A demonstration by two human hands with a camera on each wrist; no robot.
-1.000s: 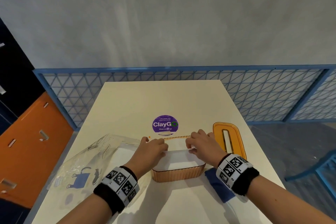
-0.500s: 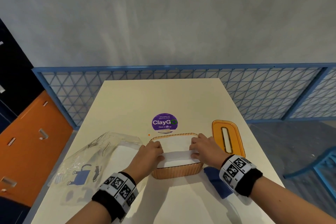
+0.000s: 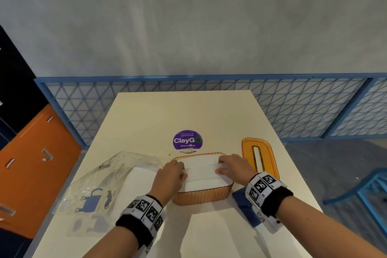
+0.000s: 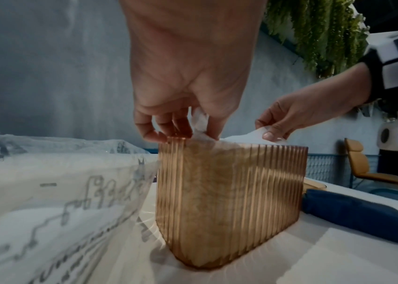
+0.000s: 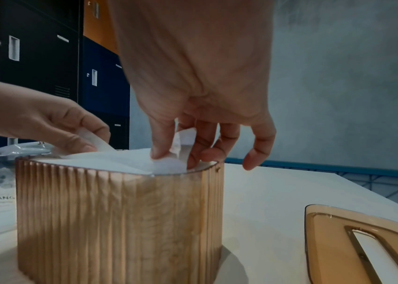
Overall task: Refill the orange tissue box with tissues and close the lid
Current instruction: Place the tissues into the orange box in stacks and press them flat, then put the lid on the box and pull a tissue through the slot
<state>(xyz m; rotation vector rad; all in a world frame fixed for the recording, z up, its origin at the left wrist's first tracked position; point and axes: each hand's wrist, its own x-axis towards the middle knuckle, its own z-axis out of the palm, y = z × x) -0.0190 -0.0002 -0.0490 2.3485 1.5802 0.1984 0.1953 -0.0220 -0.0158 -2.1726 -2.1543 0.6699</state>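
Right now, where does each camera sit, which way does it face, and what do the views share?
Head: above, facing forward and down at the table; both forearms show.
Left wrist: beside the box, along the left hand toward the right hand.
Right wrist: opposite side, facing back; lid nearby.
Shared: both hands pinching the top tissue.

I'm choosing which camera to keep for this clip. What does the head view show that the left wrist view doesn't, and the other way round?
Only the head view shows the purple ClayGo sticker, the whole orange lid lying flat on the table right of the box, and the orange cabinets on the left.

Only the left wrist view shows the box's ribbed side wall up close, hanging greenery and a yellow chair.

Both show the orange tissue box full of tissues, the left hand and right hand pinching the top tissue, the plastic wrapper and a blue cloth.
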